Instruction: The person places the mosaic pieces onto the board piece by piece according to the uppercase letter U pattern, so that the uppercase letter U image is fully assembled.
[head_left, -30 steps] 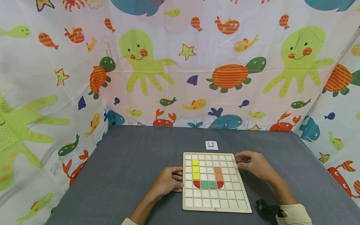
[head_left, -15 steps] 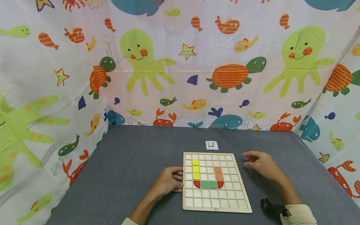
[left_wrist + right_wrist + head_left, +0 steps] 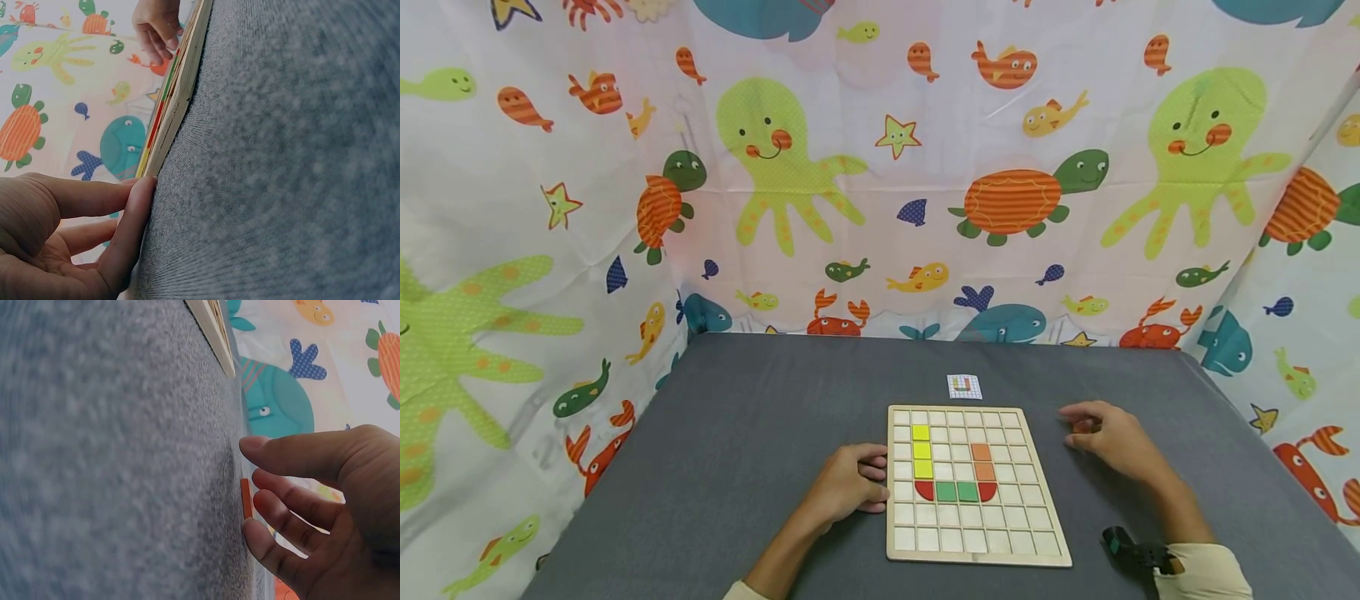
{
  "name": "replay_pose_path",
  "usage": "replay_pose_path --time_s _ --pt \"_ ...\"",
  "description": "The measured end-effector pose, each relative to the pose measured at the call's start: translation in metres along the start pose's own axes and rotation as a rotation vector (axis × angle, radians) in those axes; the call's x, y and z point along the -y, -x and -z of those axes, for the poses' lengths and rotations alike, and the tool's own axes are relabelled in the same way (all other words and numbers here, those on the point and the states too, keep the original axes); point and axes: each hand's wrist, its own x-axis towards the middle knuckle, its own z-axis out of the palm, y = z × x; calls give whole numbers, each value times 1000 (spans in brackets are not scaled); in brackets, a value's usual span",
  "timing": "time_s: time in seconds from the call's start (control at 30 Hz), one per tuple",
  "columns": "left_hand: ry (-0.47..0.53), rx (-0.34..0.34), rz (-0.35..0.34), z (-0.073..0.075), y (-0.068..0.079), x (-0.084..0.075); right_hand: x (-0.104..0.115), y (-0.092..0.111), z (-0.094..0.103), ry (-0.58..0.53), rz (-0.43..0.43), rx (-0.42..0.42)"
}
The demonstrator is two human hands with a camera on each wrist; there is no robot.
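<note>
A wooden grid board (image 3: 977,540) lies on the dark grey table, with yellow tiles (image 3: 921,451), green tiles (image 3: 957,492), red rounded tiles (image 3: 988,491) and orange tiles (image 3: 982,462) forming a U. My left hand (image 3: 842,483) rests beside the board's left edge, thumb and fingertips touching it; the left wrist view shows fingertips right at the board's side (image 3: 167,134). Off the right edge, my right hand (image 3: 1108,437) hovers low over the table, fingers loosely bent. Just by its fingertips in the right wrist view is a loose orange tile (image 3: 247,497), thumb apart from it.
Behind the board lies a small white card (image 3: 964,387) with a coloured U printed on a grid. A curtain (image 3: 850,167) printed with sea animals hangs around the table's back and sides. A black strap device (image 3: 1138,554) sits on the right wrist.
My right hand has left the board's right edge and moved right, away from it. An orange patch now shows beneath its fingers. The left hand and board stay in place.
</note>
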Motion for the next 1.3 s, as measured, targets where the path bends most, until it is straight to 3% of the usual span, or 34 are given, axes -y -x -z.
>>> replay_pose_path --time_s 0.53,1.3 --pt "-6 2 7 0 1 -1 -13 2 4 28 -18 -23" --pt "-16 5 -1 -1 0 1 -19 1 10 89 -3 34"
